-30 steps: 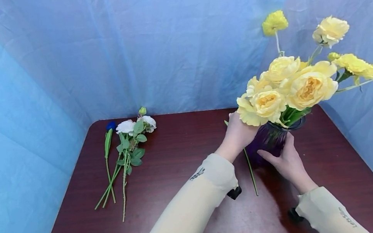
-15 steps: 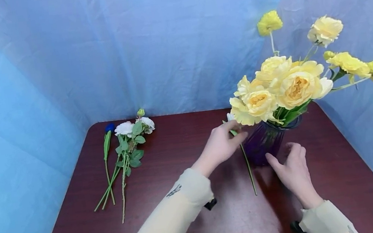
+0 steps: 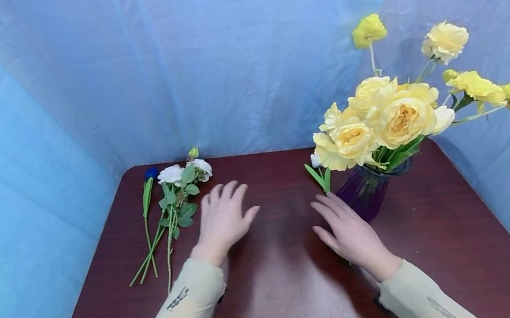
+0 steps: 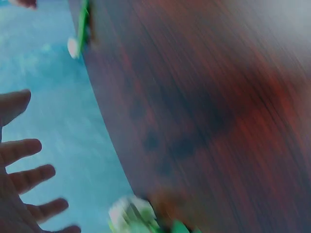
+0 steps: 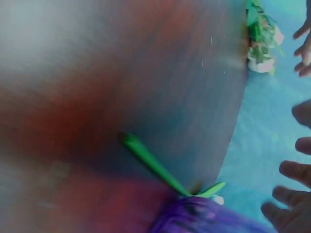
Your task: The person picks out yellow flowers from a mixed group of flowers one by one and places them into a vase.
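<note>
My left hand [image 3: 224, 221] hovers with fingers spread just right of the white roses [image 3: 172, 175], holding nothing. My right hand [image 3: 352, 234], fingers also extended, is over the table in front of the purple glass vase [image 3: 365, 193]. It covers most of the stem of a white tulip [image 3: 326, 179] lying left of the vase; the green stem [image 5: 155, 167] shows in the right wrist view. Large yellow flowers [image 3: 403, 117] fill the vase, with a white tulip bloom [image 3: 443, 119] among them. The left wrist view is blurred, its fingers [image 4: 34, 177] apart.
A blue tulip [image 3: 151, 173] lies at the left beside the white roses, their stems crossing. Yellow blossoms [image 3: 478, 89] on long stems reach out right of the vase. Blue cloth [image 3: 243, 65] hangs behind and beside the dark wooden table [image 3: 281, 293].
My left hand has left the flowers at the vase and moved left toward the white roses. My right hand has let go of the vase and shifted left over the lying tulip's stem.
</note>
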`<action>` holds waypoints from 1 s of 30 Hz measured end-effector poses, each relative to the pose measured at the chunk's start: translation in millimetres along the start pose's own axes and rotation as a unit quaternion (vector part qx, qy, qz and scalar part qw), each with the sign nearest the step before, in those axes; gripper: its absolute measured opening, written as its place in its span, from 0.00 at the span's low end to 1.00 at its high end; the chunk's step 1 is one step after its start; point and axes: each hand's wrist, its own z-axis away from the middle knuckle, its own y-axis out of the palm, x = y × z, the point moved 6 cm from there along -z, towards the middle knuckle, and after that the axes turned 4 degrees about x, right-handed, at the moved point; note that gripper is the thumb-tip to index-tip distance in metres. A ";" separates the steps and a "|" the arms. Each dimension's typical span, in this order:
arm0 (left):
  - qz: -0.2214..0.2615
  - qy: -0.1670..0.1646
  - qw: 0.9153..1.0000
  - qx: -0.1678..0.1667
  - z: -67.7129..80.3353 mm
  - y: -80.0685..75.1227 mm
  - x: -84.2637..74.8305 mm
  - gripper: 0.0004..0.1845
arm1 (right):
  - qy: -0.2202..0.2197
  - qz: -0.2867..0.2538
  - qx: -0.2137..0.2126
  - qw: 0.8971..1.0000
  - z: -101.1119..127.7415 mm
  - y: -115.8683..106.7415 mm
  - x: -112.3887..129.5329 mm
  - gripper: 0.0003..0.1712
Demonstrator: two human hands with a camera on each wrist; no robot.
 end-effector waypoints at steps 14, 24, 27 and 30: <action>-0.017 -0.110 0.993 0.043 19.3 0.9 83.4 0.49 | 0.117 0.112 0.128 0.979 -43.9 27.0 -32.2 0.48; -0.002 -0.130 0.990 0.052 31.2 1.5 100.3 0.49 | 0.233 0.088 0.146 0.957 -21.5 14.8 -87.4 0.49; 0.004 -0.133 0.990 0.048 34.5 2.3 102.0 0.49 | 0.244 0.087 0.132 0.957 -12.9 11.5 -96.3 0.48; 0.007 -0.133 0.990 0.047 36.6 3.5 101.4 0.50 | 0.248 0.086 0.118 0.958 -5.1 9.5 -99.9 0.47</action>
